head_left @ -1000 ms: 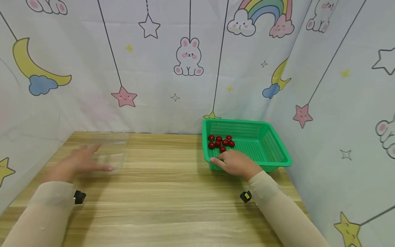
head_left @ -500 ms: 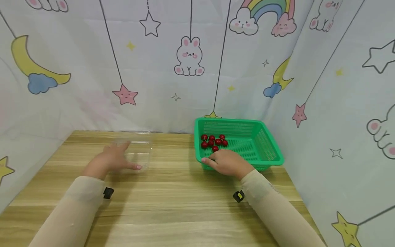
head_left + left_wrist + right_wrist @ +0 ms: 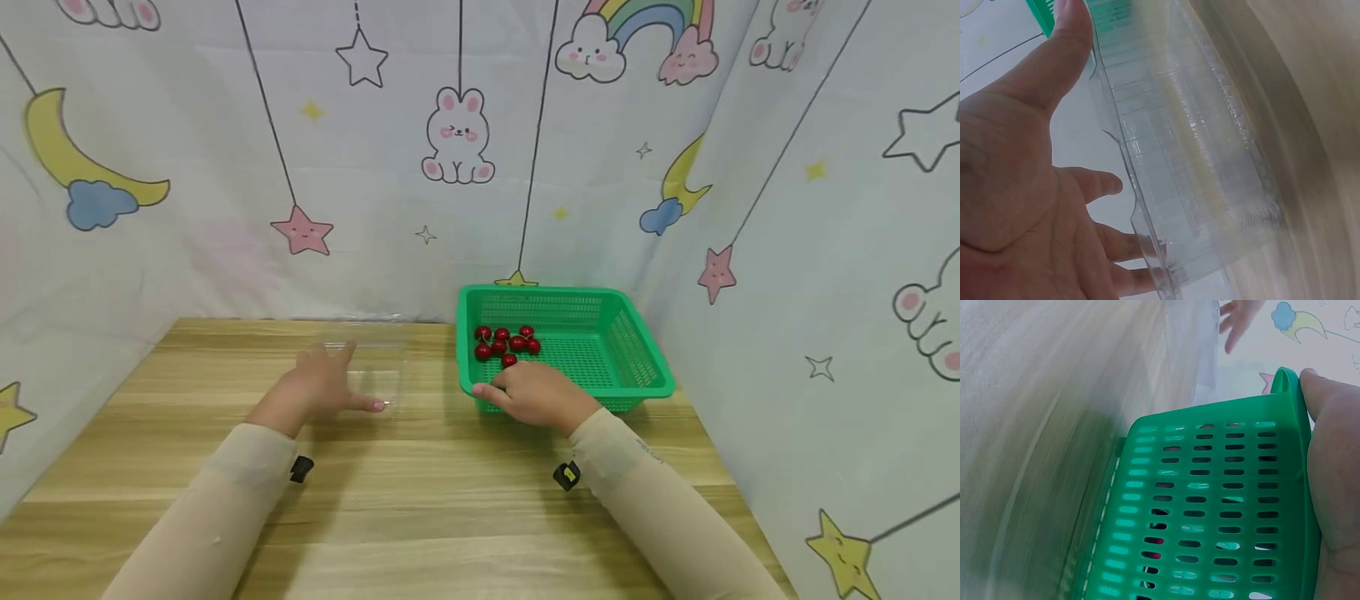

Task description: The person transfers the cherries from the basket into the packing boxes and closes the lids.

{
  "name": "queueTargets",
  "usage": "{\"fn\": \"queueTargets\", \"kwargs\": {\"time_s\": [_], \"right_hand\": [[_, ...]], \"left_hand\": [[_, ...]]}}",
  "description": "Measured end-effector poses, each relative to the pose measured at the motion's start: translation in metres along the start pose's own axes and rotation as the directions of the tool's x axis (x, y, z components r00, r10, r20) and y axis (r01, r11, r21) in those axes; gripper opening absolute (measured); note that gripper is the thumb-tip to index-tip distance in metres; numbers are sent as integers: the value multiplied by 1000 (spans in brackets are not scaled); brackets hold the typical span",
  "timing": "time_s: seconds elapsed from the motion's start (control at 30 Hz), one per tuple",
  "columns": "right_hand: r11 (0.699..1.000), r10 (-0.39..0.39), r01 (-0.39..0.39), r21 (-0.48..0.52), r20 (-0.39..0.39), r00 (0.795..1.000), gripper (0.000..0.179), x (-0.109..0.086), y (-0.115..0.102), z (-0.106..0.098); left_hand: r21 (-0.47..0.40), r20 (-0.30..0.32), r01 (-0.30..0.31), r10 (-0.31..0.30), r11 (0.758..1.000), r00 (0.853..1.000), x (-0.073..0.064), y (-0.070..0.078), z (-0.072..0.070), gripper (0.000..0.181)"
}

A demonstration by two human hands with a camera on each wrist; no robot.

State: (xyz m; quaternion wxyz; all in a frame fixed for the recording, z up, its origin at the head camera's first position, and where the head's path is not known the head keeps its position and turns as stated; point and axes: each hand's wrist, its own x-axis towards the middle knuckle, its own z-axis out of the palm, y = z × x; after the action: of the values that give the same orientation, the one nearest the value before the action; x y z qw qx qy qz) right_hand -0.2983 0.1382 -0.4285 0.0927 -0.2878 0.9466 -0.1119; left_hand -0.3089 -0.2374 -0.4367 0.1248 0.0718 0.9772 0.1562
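In the head view, my left hand [image 3: 318,385] spans a clear plastic box [image 3: 381,367] on the left half of the table. Through the box wall in the left wrist view [image 3: 1166,144], fingertips show at one end, with the thumb near the other end of the rim. My right hand [image 3: 542,396] holds the front rim of a green plastic basket [image 3: 622,390], thumb outside; the other fingers are mostly hidden. Several red cherries [image 3: 501,343] lie together in the basket's left part. Slots in the basket wall fill the right wrist view.
Both containers stand on a wood-grain table [image 3: 420,492], near its back edge, with a gap between them. A white cloth backdrop [image 3: 375,167] with cartoon prints rises behind and along both sides. Each wrist bears a small black device [image 3: 302,469].
My left hand and the clear box have moved right across the table. My right hand and the green basket have shifted slightly left, so the two containers are closer together.
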Motion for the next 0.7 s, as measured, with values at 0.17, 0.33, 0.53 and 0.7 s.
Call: {"fn": "queueTargets", "kwargs": {"time_s": [0.17,0.33,0.53,0.7], "right_hand": [[1000,0,0,-1,2,1000,63,1,-1,0],[1000,13,-13,11,3,1000,64,-1,-3,-8],[997,71,-71,8,11,997,58,-5,-1,-44],[990,139,-140,12,59,989,51,0,7,-80]], "left_hand": [[-13,0,-2,2,1000,1000,2,5,3,143],[11,-13,-31,31,999,999,4,-2,-1,136],[-12,-23,-124,124,992,992,3,-19,-20,129],[-66,33,-173,176,983,984,0,-27,-32,129]]}}
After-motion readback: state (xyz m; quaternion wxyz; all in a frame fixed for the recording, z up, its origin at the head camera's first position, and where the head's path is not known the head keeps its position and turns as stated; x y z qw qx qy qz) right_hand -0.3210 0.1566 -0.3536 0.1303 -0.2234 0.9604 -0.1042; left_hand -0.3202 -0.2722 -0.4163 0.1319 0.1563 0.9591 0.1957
